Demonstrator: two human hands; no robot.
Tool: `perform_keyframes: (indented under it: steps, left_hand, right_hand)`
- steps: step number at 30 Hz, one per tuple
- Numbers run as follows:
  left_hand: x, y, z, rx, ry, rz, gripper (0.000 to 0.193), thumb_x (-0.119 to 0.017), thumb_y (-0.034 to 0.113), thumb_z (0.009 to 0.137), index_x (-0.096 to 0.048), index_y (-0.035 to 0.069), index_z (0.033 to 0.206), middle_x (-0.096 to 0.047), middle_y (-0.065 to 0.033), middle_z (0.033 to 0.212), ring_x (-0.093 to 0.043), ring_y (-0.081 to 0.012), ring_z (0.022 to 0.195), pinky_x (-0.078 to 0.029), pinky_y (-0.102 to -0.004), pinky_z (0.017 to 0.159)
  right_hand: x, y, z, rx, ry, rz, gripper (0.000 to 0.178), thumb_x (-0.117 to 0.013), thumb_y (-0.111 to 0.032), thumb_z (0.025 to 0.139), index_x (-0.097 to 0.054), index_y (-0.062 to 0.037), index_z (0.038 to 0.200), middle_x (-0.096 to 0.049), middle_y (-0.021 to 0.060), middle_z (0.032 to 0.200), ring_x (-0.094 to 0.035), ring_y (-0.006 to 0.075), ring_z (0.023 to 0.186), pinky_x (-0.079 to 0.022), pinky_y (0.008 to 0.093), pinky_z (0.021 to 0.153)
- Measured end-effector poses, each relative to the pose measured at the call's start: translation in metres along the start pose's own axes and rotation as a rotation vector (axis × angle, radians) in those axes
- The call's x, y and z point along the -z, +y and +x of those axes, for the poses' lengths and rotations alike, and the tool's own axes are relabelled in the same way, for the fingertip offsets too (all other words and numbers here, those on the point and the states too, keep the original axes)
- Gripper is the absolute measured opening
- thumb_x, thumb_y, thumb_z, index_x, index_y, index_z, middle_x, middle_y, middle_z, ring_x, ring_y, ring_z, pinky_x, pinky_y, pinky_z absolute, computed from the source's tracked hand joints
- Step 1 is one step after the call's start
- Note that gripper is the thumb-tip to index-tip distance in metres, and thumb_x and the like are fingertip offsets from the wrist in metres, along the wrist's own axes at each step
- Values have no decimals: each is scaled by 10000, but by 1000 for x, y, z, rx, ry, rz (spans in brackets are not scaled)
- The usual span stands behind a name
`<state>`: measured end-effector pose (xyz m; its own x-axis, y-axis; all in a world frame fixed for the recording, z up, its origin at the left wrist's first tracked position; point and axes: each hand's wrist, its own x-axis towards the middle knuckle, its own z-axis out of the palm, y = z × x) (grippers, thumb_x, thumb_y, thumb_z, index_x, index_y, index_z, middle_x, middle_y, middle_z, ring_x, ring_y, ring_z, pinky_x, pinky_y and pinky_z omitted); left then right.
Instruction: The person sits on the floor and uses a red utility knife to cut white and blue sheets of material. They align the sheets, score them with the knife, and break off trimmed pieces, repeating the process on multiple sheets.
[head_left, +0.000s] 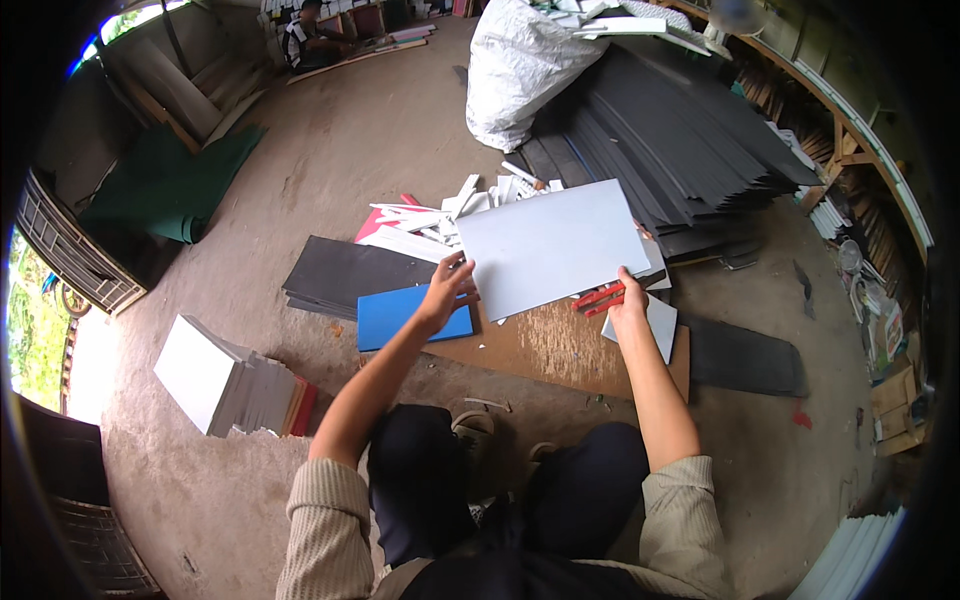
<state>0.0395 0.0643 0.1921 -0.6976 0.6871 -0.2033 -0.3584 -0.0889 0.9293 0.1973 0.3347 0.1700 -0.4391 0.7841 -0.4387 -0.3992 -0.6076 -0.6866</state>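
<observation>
**Both hands gripping a pale grey sheet over the cutting board**

At the bottom of the frame I am seeing my knees in dark trousers and beige ribbed sleeves, forearms reaching up toward the centre. My left hand point(443, 292) is pinching the lower left corner of the pale grey sheet point(548, 245), fingers spread partly over its edge. My right hand point(629, 303) is closing on the sheet's lower right edge, thumb on top; I cannot tell how the fingers beneath are lying. The sheet is plain, flat, rectangular and matte, tilting slightly, sitting at the centre of the frame just above a brown board point(560, 350) on the concrete floor.

Just beside my right hand a red-handled tool point(598, 297) is lying on the board, partly under the sheet. A blue sheet point(392, 315) is lying under my left wrist, overlapping dark grey sheets point(340, 272) left of centre. A stack of white panels point(225, 378) is standing at lower left. Behind the grey sheet white offcuts point(430, 225) are crowding the floor. Farther up, a big pile of dark sheets point(670, 140) is filling the upper right, with a white sack point(515, 65) beside it. At the top left a person point(305, 40) is sitting.
</observation>
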Motion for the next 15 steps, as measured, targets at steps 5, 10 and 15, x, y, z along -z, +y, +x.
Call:
perform_keyframes:
  steps: [5, 10, 15]
  left_hand:
    - [36, -81, 17, -45, 351, 128, 428, -531, 167, 861, -365, 65, 1243, -561, -68, 861, -534, -127, 757, -449, -269, 645]
    - [76, -181, 19, 35, 411, 403, 376, -536, 138, 845, -470, 60, 1207, -576, -58, 792, -533, -116, 712, -435, -264, 627]
    - [60, -190, 24, 149, 453, 611, 388, -575, 153, 810, -505, 67, 1182, -572, -100, 815, -549, -175, 708, -443, -284, 667]
  right_hand:
    - [46, 52, 10, 83, -10, -680, 212, -473, -125, 862, -354, -34, 1011, -521, 140, 927, -563, 240, 756, -491, 393, 630]
    - [121, 92, 50, 409, -46, -1521, 285, -409, -144, 874, -345, 64, 1058, -459, 274, 996, -502, 405, 896, -411, 442, 774]
    - [129, 113, 53, 587, 27, -1938, 334, -475, -89, 821, -382, 58, 1106, -402, 265, 1034, -449, 394, 965, -403, 431, 805]
